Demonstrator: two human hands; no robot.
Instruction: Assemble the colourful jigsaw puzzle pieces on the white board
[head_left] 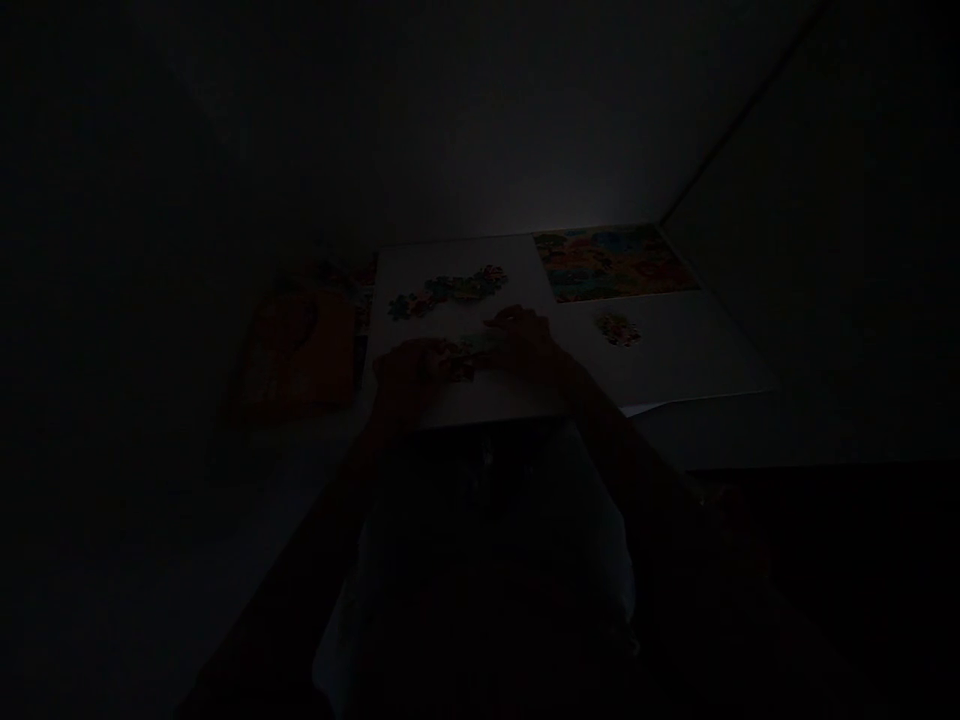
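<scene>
The scene is very dark, so fine detail is lost. My left hand (409,368) rests at the near left of a white board, its fingertips at a small cluster of jigsaw puzzle pieces (461,372). Those fingers are too dim to read. My right hand (527,338) is just right of the same cluster, with bent fingers drawn together; whatever they hold is too dark to make out. Beyond both hands lies a longer strip of joined or touching puzzle pieces (454,289).
A colourful printed picture sheet (615,262) lies at the board's far right. Below it is a small heap of puzzle pieces (619,329). An orange package (300,345) sits left of the white board (697,350). A pale wall (525,130) rises behind.
</scene>
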